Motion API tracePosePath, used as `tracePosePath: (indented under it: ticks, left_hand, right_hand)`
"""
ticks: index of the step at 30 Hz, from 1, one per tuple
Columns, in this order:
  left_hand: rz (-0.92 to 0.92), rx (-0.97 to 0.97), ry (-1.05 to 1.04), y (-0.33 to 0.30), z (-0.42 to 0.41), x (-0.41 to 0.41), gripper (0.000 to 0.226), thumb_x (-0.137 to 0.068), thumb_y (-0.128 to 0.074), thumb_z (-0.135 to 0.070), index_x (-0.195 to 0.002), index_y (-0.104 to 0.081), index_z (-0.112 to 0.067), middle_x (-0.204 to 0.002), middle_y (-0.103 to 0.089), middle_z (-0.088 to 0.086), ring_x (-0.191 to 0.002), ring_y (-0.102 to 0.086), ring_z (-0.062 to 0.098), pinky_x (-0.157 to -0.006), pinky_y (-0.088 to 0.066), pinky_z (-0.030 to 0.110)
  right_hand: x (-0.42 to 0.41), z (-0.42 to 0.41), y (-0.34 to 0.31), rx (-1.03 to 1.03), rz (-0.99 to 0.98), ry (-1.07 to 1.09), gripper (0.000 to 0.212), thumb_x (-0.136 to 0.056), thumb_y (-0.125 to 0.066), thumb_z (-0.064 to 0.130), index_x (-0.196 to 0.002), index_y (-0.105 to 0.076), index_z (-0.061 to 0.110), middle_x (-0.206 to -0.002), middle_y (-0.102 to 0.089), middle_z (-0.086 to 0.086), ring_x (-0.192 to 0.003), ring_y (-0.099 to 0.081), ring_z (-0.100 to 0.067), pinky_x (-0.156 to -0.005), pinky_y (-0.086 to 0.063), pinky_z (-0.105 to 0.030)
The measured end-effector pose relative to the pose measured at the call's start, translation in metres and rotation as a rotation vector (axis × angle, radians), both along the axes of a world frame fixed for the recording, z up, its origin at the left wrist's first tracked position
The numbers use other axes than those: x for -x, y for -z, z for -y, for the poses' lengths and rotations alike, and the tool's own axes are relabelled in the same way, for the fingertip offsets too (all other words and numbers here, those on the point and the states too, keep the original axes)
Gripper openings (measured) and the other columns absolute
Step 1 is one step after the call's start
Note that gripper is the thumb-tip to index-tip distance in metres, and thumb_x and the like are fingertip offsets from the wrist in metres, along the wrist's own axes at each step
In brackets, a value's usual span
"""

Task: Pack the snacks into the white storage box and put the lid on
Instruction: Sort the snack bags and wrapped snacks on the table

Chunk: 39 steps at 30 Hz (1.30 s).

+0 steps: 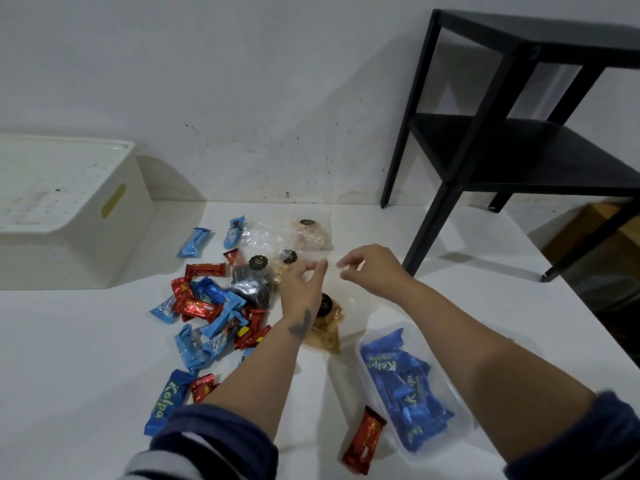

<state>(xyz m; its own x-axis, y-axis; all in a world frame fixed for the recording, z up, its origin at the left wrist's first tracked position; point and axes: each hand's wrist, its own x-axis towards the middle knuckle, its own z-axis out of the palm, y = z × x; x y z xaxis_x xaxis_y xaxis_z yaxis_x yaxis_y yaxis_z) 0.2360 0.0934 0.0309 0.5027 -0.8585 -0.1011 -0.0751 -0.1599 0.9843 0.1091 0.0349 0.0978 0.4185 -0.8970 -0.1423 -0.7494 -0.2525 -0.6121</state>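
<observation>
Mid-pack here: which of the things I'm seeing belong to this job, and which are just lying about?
Job: white storage box with lid; loose wrapped snacks; clear snack bags; clear bag held by left hand and right hand.

Lying about: black shelf.

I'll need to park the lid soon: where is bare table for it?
Bare table lies in front of the white storage box, left of the wrapped snack pile. Crowded: between that pile and the clear tub, under both hands.

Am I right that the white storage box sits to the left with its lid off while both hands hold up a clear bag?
Not quite: the head view shows the lid on the white storage box. It does sit left, and the left hand and right hand hold up a clear bag.
</observation>
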Motion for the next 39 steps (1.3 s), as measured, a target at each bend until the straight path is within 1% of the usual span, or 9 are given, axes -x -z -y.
tracePosePath:
  ticks: [5,12,17,19,21,23,26,32,39]
  left_hand:
    - [0.028,0.023,0.018,0.000,-0.002,0.000,0.014,-0.085,-0.066,-0.040,-0.074,-0.067,-0.031,-0.105,-0.065,0.000,-0.107,-0.059,0.019,-0.098,-0.046,0.047]
    - [0.092,0.040,0.075,0.000,-0.010,-0.006,0.013,-0.083,-0.068,-0.039,-0.086,-0.060,-0.030,-0.119,-0.054,0.002,-0.112,-0.052,0.019,-0.103,-0.042,0.042]
    - [0.233,-0.065,0.266,0.035,-0.038,-0.014,0.075,-0.077,-0.072,0.002,-0.128,-0.040,-0.042,-0.139,-0.033,-0.006,-0.127,-0.042,0.019,-0.102,-0.043,0.029]
    - [0.280,-0.075,0.230,0.040,-0.040,-0.011,0.074,-0.081,-0.066,0.007,-0.137,-0.039,-0.034,-0.141,-0.035,-0.002,-0.123,-0.042,0.011,-0.092,-0.039,0.011]
    - [0.303,-0.077,0.183,0.039,-0.037,-0.008,0.071,-0.081,-0.067,0.005,-0.137,-0.040,-0.030,-0.138,-0.039,-0.001,-0.121,-0.044,0.012,-0.089,-0.039,0.017]
    - [0.326,-0.078,0.172,0.041,-0.037,-0.006,0.071,-0.080,-0.068,0.003,-0.137,-0.040,-0.030,-0.138,-0.040,-0.002,-0.120,-0.044,0.011,-0.089,-0.038,0.023]
    - [0.378,-0.095,0.168,0.037,-0.042,-0.003,0.070,-0.081,-0.071,-0.004,-0.138,-0.039,-0.027,-0.139,-0.039,-0.002,-0.120,-0.042,0.009,-0.088,-0.035,0.020]
    - [0.333,-0.055,0.200,0.025,-0.046,-0.015,0.071,-0.080,-0.074,-0.013,-0.138,-0.038,-0.033,-0.141,-0.039,-0.003,-0.121,-0.048,0.013,-0.106,-0.041,0.033]
    - [0.537,-0.064,0.141,-0.012,-0.042,-0.097,0.053,-0.095,-0.054,-0.027,-0.142,-0.029,-0.031,-0.141,-0.047,-0.003,-0.122,-0.052,0.011,-0.100,-0.047,0.034]
  right_hand:
    - [-0.007,-0.002,0.000,-0.029,0.072,0.102,0.015,-0.089,-0.063,0.027,-0.090,-0.074,0.018,-0.086,-0.064,0.008,-0.086,-0.062,-0.014,-0.079,-0.052,-0.033]
    - [-0.021,0.002,0.003,-0.011,0.017,0.151,0.016,-0.092,-0.056,0.025,-0.092,-0.072,0.021,-0.104,-0.069,0.003,-0.095,-0.061,-0.019,-0.085,-0.052,-0.036]
    - [-0.014,-0.003,0.016,0.018,0.148,0.162,0.021,-0.095,-0.054,0.029,-0.110,-0.068,0.024,-0.122,-0.058,-0.004,-0.110,-0.056,-0.020,-0.088,-0.044,-0.027]
    - [-0.008,-0.014,0.030,0.010,0.174,0.177,0.030,-0.095,-0.055,0.022,-0.123,-0.060,0.030,-0.140,-0.036,-0.007,-0.110,-0.050,-0.015,-0.092,-0.039,-0.015]
    - [-0.005,-0.023,0.047,-0.108,0.172,0.169,0.043,-0.095,-0.053,0.014,-0.134,-0.052,0.032,-0.150,-0.024,-0.009,-0.098,-0.049,-0.005,-0.074,-0.033,0.005]
    - [-0.006,-0.028,0.062,-0.223,0.172,0.148,0.051,-0.095,-0.052,0.011,-0.140,-0.044,0.035,-0.152,-0.030,-0.009,-0.111,-0.053,-0.010,-0.080,-0.033,0.001]
    - [-0.013,-0.028,0.074,-0.337,0.266,0.204,0.062,-0.091,-0.051,0.000,-0.140,-0.044,0.037,-0.134,-0.055,-0.008,-0.101,-0.057,-0.017,-0.085,-0.046,-0.023]
    - [-0.020,-0.024,0.057,-0.209,0.234,0.195,0.068,-0.085,-0.046,-0.008,-0.134,-0.051,0.039,-0.113,-0.058,-0.001,-0.101,-0.060,-0.022,-0.085,-0.051,-0.030]
    - [-0.070,0.010,-0.008,-0.030,0.177,0.077,0.068,-0.083,-0.044,-0.008,-0.135,-0.050,0.037,-0.094,-0.059,0.009,-0.075,-0.055,-0.013,-0.070,-0.051,-0.029]
